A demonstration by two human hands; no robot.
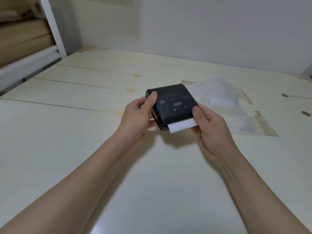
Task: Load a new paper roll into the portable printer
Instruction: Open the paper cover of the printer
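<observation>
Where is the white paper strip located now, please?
In the head view, the paper strip sticks out of the near edge of the black printer, between the left hand and the right hand, whose fingers touch its right end.

The surface (84, 149) lies bare across the lower half and the whole left of the frame. At centre, the printer (172, 105) blocks the way, gripped from both sides by the left hand (136, 119) and right hand (207, 129). Just right of it, a crumpled plastic bag (224, 105) fills the middle right. A white frame post (54, 27) stands upper left.
</observation>
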